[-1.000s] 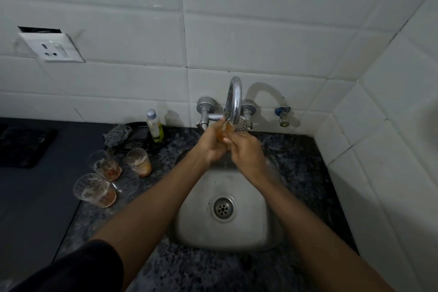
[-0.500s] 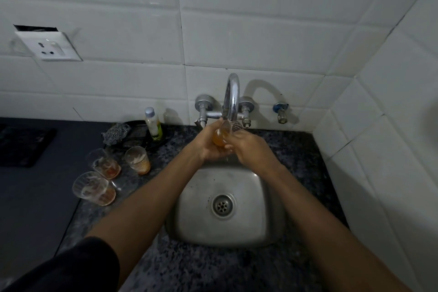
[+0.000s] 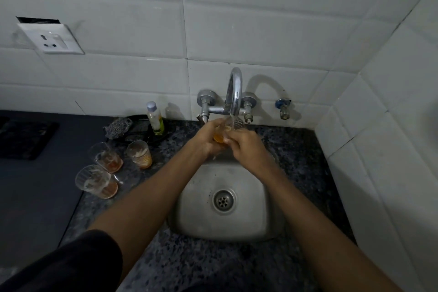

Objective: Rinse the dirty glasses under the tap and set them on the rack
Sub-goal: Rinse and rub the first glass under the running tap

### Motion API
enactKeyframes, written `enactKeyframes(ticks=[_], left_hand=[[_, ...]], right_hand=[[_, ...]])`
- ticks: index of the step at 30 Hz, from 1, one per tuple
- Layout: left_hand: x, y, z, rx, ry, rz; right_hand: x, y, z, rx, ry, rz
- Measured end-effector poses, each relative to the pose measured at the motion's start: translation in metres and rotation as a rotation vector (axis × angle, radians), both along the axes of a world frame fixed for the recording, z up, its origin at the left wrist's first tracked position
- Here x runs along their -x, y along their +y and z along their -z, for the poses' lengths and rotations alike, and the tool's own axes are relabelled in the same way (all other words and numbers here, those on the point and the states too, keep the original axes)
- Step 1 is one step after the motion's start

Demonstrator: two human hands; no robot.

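From the head view, I hold a clear ribbed glass with amber dregs (image 3: 228, 129) under the curved chrome tap (image 3: 233, 92), rim tilted up so water runs in. My left hand (image 3: 208, 137) wraps its base and my right hand (image 3: 246, 147) grips its side, keeping it over the steel sink (image 3: 248, 218). Three dirty glasses (image 3: 107, 169) wait on the speckled tabletop (image 3: 166, 261), left of the sink within reach.

A small bottle (image 3: 155, 118) stands beside a scrubber (image 3: 117, 127); a socket (image 3: 50, 39) hangs on the tiles.
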State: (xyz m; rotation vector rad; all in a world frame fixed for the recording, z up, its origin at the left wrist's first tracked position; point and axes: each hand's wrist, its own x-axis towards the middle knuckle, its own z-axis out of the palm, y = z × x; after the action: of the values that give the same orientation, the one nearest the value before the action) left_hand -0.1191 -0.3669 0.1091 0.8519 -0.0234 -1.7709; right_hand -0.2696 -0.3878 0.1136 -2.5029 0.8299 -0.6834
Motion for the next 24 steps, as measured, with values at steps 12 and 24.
enactKeyframes(ticks=[12, 24], left_hand=[[0.001, 0.003, -0.002, 0.084, -0.12, 0.006], [0.004, 0.006, -0.004, 0.045, -0.174, 0.046]], right_hand=[[0.006, 0.002, 0.005, 0.059, 0.07, 0.015], [0.008, -0.002, 0.007, -0.024, 0.187, -0.039]])
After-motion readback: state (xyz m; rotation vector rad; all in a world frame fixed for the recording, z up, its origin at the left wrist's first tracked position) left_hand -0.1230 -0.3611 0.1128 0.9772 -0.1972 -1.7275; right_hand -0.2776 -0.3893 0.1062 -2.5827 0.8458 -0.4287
